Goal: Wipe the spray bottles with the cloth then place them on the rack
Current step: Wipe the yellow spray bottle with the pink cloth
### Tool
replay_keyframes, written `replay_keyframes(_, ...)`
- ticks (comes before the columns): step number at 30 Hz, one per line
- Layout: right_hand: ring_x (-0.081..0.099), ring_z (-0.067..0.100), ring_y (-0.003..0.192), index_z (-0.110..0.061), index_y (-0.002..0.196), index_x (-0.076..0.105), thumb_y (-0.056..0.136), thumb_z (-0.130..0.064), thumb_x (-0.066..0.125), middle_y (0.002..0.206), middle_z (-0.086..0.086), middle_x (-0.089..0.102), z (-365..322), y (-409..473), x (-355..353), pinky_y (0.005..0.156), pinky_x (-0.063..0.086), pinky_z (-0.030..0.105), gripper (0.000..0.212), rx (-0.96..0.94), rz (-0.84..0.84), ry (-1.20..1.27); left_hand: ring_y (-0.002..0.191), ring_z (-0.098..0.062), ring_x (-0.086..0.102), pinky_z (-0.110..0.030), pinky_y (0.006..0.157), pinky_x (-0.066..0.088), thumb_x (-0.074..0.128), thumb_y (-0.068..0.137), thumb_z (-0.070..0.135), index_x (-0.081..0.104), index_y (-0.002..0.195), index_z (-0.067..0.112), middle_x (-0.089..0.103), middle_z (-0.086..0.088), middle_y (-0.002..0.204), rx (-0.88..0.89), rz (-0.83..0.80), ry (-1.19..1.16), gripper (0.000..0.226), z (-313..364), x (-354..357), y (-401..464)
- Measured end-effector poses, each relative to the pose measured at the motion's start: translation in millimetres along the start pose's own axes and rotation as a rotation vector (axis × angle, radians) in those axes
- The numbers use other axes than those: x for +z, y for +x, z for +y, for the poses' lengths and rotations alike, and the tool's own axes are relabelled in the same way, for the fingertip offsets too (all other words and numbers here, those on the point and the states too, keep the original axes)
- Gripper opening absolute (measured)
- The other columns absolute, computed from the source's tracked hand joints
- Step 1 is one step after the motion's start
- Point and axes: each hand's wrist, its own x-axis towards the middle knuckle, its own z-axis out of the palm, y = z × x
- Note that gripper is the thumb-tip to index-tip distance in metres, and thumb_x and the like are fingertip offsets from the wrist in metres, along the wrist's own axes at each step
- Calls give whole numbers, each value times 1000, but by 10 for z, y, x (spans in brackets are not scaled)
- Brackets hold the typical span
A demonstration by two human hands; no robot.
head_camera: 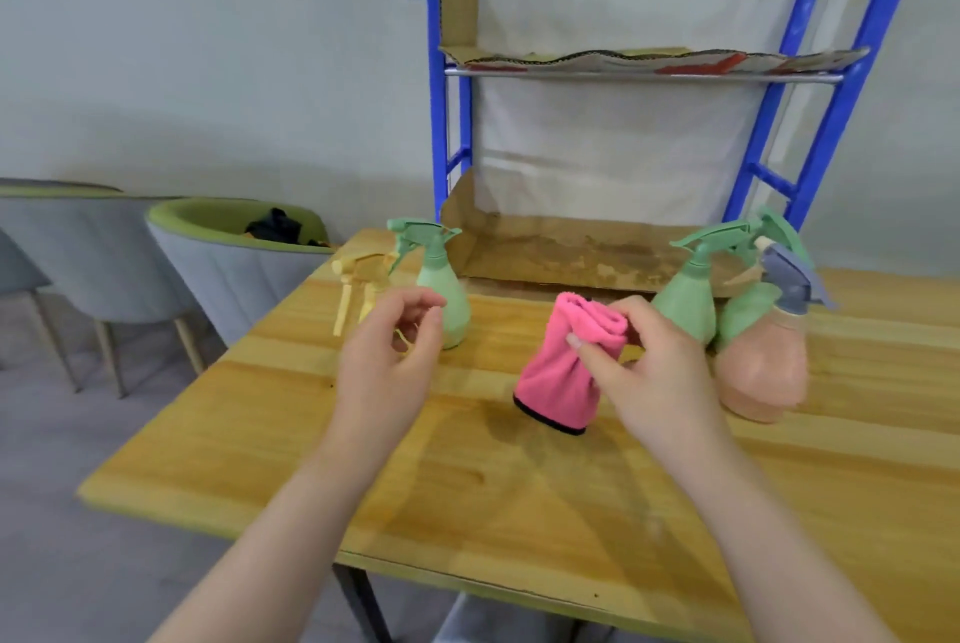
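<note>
The right hand (654, 372) pinches the pink cloth (563, 372) at its bunched top, thumb and fingers curled round the fold, and the cloth hangs down above the table (519, 497), its black-trimmed lower edge close to the wood or just on it (I cannot tell which). Everything else is placed from that cloth.

Left of it, the left hand (387, 356) hovers with fingers loosely curled and holding nothing, well apart from the cloth. Just behind that hand stands a green bottle (441, 299), upright, and further left a yellow bottle (358, 289) near the table's left edge; the hand hides its lower part.

Right of the cloth stands a cluster of three: a green bottle (688, 299) nearest, a second green one (748, 315) behind, and a peach bottle (766, 372) with a grey trigger in front, packed close together.

Behind the cloth, the blue rack (831, 112) rises at the table's far edge. Its lower shelf (582, 253), lined with stained cardboard, lies about level with the tabletop; the upper shelf (649, 65), also cardboard-lined, sits high above.

Toward the viewer from the cloth, bare wood runs to the near edge. Beyond the table's left edge stand chairs (223, 263).
</note>
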Motion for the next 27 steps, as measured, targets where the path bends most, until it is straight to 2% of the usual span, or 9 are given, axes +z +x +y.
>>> replay_keyframes(4,59,2,69,-30,93,58,89,-29,71,82,-14,65,-176,65,349,57,43,18,13,8,-51,96,70,-3,50,-14,64,42,56,95,8,59,94,28,56,3,79,-32,172,0,20,-245,-374,-52)
replay_keyframes(6,61,7,66,-29,96,60,92,-24,68,83,-9,67,-242,79,483,61,50,27,10,33,-84,197,75,-9,50,-22,67,44,57,94,8,54,95,31,53,4,83,-97,228,31,23,-453,-498,-24)
replay_keyframes(8,65,7,75,-29,96,63,93,-21,66,88,-11,69,-287,95,588,72,54,32,10,70,-110,289,82,-16,51,-35,71,48,57,91,8,51,102,31,52,6,89,-186,233,86,27,-675,-580,33)
replay_keyframes(10,66,0,85,-31,96,63,93,-19,65,93,-17,69,-301,106,668,77,54,26,13,98,-131,350,92,-16,51,-40,80,50,58,90,7,50,111,29,53,10,97,-234,157,183,32,-854,-612,99)
replay_keyframes(15,66,3,100,-25,102,67,92,-8,65,101,-13,71,-280,76,748,84,52,18,19,133,-125,491,111,-5,50,-14,83,39,59,96,30,48,133,29,53,19,122,-231,-83,177,38,-930,-519,293)
replay_keyframes(17,66,5,102,-24,101,67,92,-6,65,102,-10,72,-257,60,741,83,51,16,20,128,-115,519,105,0,54,-16,85,41,62,94,35,53,126,33,59,17,116,-224,-88,110,33,-877,-443,373)
replay_keyframes(19,65,7,103,-21,100,68,92,-4,65,103,-7,71,-233,47,729,83,50,15,19,126,-117,539,93,4,56,-17,78,42,65,92,35,55,105,42,62,18,101,-209,-63,69,18,-819,-358,418)
replay_keyframes(24,66,7,102,-20,102,68,91,-7,67,102,-7,71,-173,33,700,88,53,22,17,129,-120,517,81,-6,55,-27,74,43,67,90,42,60,90,40,60,18,83,-245,37,-36,8,-846,-230,470)
replay_keyframes(27,66,6,102,-20,103,68,92,-8,66,103,-7,71,-120,16,679,88,53,21,17,142,-131,511,73,-8,48,-30,70,39,65,92,42,56,79,41,55,21,71,-203,41,-51,15,-860,-207,461)
